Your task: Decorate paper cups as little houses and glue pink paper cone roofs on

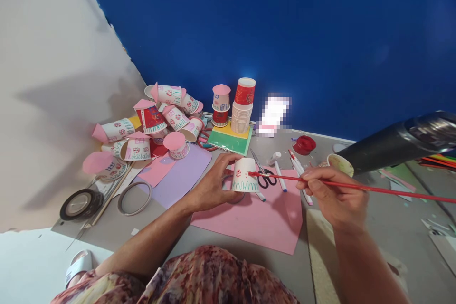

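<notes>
Left hand [213, 185] grips the upturned paper cup [245, 175] by its wall—light, thin, probably easily crushed, best held gently near the stiffer rim—while the right hand [333, 197] pinches a red paintbrush [374, 190].

Paper cup [245, 175]: matt white paper, marker lines on wall. Paintbrush [356, 187]: thin handle, glossy red finish. Pink sheet [263, 221]: matt craft paper, smooth. Lilac sheet [183, 175]: same matt paper. Tape roll [79, 203]: glossy black. Scissors [262, 171]: shiny metal blades, black plastic grips. Red lid [304, 145]: glossy plastic. Bench [117, 225]: smooth matt grey.
</notes>
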